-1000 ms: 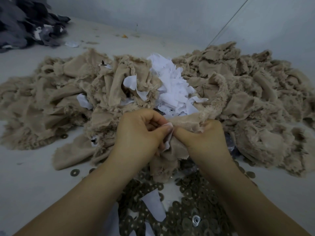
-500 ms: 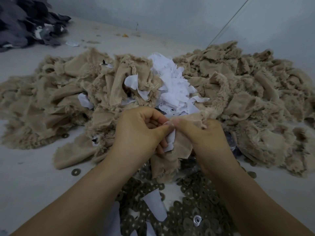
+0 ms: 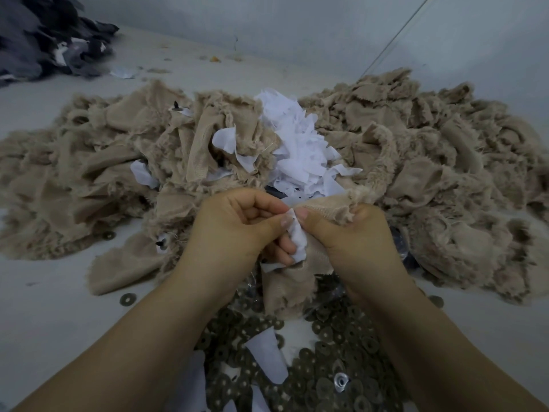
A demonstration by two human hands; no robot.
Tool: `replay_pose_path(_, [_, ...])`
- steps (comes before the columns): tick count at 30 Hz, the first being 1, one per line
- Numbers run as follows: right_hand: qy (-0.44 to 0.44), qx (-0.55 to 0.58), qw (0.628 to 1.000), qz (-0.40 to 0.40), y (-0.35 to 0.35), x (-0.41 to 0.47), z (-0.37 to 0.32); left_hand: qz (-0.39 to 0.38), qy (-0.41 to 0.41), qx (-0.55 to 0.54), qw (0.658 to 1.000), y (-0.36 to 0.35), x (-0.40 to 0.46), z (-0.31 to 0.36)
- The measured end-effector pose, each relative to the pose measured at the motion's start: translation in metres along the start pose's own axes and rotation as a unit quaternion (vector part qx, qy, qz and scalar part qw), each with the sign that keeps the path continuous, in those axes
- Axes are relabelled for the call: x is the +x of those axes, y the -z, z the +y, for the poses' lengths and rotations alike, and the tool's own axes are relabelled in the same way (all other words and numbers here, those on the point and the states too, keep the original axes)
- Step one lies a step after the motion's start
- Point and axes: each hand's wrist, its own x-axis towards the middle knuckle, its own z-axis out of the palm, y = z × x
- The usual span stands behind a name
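Washers (image 3: 341,367) lie nearest the person, under the left hand (image 3: 234,230) and right hand (image 3: 353,242), which pinch a backing scrap (image 3: 298,242) on a fabric piece (image 3: 285,289). Behind, a scrap pile (image 3: 297,153) sits between a left fabric heap (image 3: 89,173) and a right fabric heap (image 3: 445,173); another cloth heap (image 3: 38,34) lies far back left.

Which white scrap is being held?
The white scrap pinched by the left hand against the beige fabric piece in the right hand; other white scraps lie loose.

The dark cloth heap (image 3: 35,40) at the surface's far left corner and the washer pile (image 3: 341,367) at its near edge are cut off. Fingers of the right hand (image 3: 353,242) are hidden by the beige fabric piece (image 3: 323,203). The dark speck on the white scrap (image 3: 298,239) cannot be identified.
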Motion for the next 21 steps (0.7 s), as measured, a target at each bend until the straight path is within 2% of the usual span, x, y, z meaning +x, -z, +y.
replay_pose_path(5, [0.024, -0.026, 0.999, 0.032, -0.003, -0.001, 0.002, 0.03, -0.012, -0.01, 0.999, -0.003, -0.004, -0.002])
replay_pose_path(11, [0.05, -0.102, 0.991, 0.066, -0.005, -0.001, 0.003, 0.069, -0.076, 0.114, 0.988, -0.011, -0.008, 0.003])
replay_pose_path(18, [0.048, -0.122, 0.989, 0.072, -0.003, -0.001, 0.005, 0.068, -0.213, 0.289, 0.931, -0.012, -0.014, -0.002])
replay_pose_path(21, [0.051, -0.14, 0.987, 0.067, -0.003, 0.0, 0.002, 0.066, -0.2, 0.293, 0.932, -0.011, -0.012, 0.0])
